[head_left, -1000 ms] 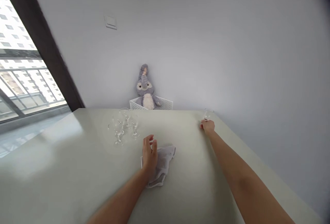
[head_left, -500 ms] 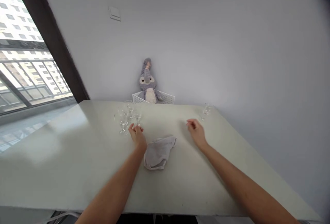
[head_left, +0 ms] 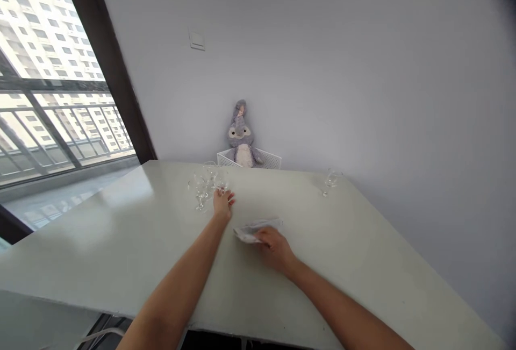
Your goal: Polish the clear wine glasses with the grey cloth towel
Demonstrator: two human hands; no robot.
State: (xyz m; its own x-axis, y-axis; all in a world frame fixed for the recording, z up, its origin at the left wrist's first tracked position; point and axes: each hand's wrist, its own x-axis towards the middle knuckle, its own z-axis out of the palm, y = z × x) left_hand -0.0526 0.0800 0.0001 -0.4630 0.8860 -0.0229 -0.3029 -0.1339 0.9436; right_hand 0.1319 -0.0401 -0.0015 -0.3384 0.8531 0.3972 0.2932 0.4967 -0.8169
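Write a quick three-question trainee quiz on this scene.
1. True or false: the right hand is on the grey cloth.
2. What is the left hand nearest to?
A. the cluster of wine glasses
B. the lone wine glass
C. the light switch
3. Fill in the blank: the grey plush rabbit sits in a white ___ at the far edge of the table.

Key: 1. true; 2. A; 3. basket
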